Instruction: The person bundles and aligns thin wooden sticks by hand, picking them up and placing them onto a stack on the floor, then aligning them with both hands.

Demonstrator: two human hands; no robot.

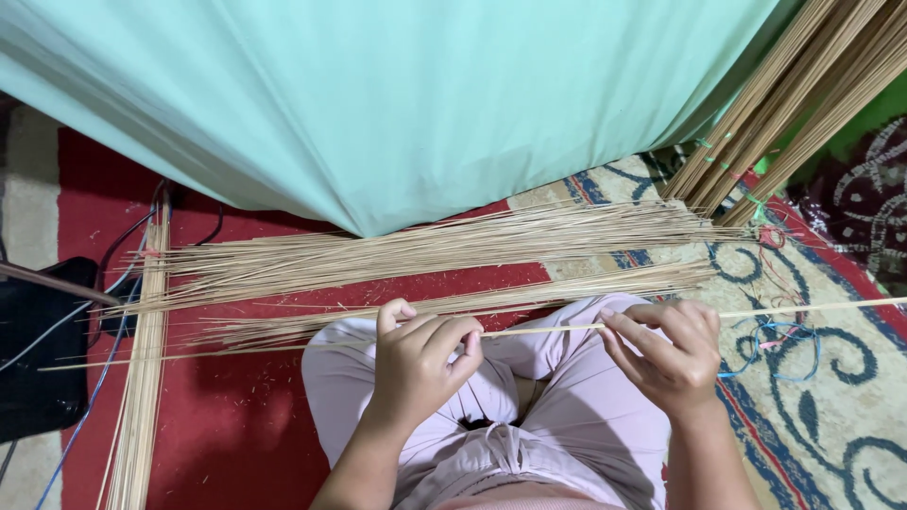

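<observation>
A long thin bamboo stick runs level across my lap, from far left to the right edge. My left hand is closed around it near the middle. My right hand pinches the same stick between thumb and fingers further right. I sit cross-legged in pale pink trousers. Just beyond my knees lies a flat pile of similar thin sticks on the floor.
A mint green cloth hangs over the top of the view. Tied bundles of sticks lean at the upper right, another bundle lies along the left. A red and patterned carpet, cables and coloured strings surround me.
</observation>
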